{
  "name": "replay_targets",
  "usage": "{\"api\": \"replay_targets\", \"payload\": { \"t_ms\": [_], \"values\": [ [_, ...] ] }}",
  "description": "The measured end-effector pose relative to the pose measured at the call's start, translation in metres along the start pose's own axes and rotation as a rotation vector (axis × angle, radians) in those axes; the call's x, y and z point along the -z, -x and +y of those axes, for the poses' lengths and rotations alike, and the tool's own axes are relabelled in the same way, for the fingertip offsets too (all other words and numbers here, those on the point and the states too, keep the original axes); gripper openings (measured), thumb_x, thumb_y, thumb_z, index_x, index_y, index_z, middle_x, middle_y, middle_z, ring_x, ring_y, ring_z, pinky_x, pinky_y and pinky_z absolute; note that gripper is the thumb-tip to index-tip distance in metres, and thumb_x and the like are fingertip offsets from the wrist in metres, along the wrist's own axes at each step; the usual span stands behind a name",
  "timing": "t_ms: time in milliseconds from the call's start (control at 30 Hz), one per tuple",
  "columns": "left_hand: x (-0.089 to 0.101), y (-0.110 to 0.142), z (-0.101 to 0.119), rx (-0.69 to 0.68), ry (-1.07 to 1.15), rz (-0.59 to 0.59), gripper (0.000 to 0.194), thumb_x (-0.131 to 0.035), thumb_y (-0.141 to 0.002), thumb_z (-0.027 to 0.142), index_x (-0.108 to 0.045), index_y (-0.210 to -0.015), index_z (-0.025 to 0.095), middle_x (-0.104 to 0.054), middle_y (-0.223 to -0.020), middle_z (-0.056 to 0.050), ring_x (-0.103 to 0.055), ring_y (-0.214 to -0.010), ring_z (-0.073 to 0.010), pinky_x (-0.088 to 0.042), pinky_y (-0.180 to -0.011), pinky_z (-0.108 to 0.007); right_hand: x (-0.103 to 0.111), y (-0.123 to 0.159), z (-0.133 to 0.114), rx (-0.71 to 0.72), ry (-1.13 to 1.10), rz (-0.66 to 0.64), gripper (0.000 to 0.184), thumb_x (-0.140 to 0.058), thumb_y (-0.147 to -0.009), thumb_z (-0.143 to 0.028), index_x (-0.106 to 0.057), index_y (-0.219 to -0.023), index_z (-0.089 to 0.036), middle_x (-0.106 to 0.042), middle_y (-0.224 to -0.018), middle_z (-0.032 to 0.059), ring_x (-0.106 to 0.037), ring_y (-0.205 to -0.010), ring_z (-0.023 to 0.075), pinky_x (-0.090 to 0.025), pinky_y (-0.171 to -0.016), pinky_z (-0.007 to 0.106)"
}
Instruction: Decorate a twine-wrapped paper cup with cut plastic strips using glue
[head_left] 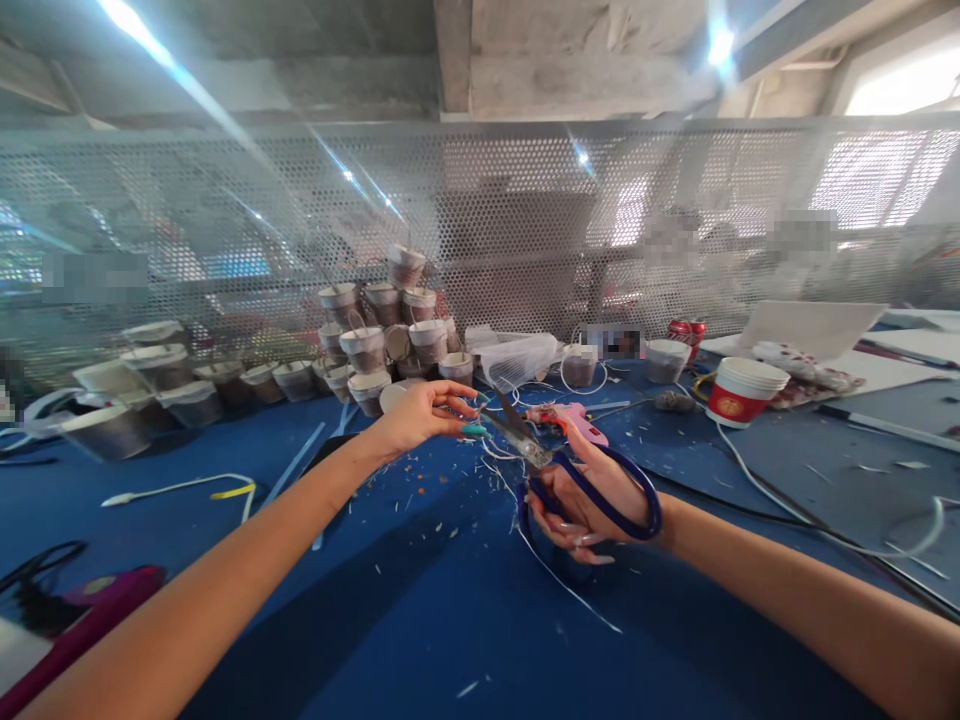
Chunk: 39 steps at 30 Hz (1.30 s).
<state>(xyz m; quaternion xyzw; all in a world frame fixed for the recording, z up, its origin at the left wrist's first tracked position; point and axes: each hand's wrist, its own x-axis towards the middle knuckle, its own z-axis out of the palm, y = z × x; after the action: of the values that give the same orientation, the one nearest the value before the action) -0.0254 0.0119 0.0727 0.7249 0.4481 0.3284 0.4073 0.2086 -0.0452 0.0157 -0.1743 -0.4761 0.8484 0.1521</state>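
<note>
My right hand grips a pair of scissors with dark blue loop handles. The blades stand apart and point up and left. My left hand, with long green nails, is pinched together just left of the blade tips. Whatever it pinches is too thin to make out. Thin white cords trail on the blue table below the blades. Just behind the scissors lies a pink glue gun with an orange-red part, partly hidden by my right hand.
Small grey-brown buckets with white rims are stacked at back left, with more buckets further left. White paper cups, a red can and a cable are at right. Scraps litter the blue tabletop. A perforated metal screen stands behind.
</note>
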Motion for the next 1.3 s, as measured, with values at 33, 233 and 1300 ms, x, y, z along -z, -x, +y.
{"api": "replay_targets", "payload": {
  "t_ms": [33,233,1300],
  "values": [
    [-0.001,0.000,0.000,-0.005,-0.013,-0.001,0.047,-0.071,-0.054,0.018,-0.057,-0.099,0.016,-0.065,-0.080,-0.005,-0.062,-0.079,-0.0187,-0.051,-0.069,-0.032,-0.001,0.000,0.000,-0.001,-0.010,-0.003,0.085,0.000,-0.065,-0.081,-0.050,-0.079,-0.014,-0.046,-0.059,-0.0003,-0.042,-0.042,0.0079,-0.034,-0.032,0.021],
    [-0.006,0.000,0.002,-0.027,-0.043,-0.008,0.045,-0.068,-0.055,0.015,-0.056,-0.099,0.016,-0.067,-0.077,-0.006,-0.063,-0.078,-0.0204,-0.051,-0.070,-0.035,-0.008,-0.002,-0.001,0.008,-0.021,-0.013,0.083,-0.001,-0.064,-0.082,-0.048,-0.076,-0.014,-0.046,-0.059,-0.0002,-0.041,-0.041,0.0084,-0.035,-0.031,0.022],
    [-0.028,0.004,-0.009,0.005,0.271,-0.066,0.050,-0.057,-0.070,0.029,-0.042,-0.115,0.017,-0.060,-0.102,-0.010,-0.053,-0.067,-0.0105,-0.039,-0.051,-0.022,-0.014,-0.005,0.004,0.134,-0.103,0.024,0.086,0.007,-0.061,-0.081,-0.048,-0.068,-0.014,-0.042,-0.048,-0.0019,-0.035,-0.036,0.0073,-0.031,-0.030,0.021]
  ]
}}
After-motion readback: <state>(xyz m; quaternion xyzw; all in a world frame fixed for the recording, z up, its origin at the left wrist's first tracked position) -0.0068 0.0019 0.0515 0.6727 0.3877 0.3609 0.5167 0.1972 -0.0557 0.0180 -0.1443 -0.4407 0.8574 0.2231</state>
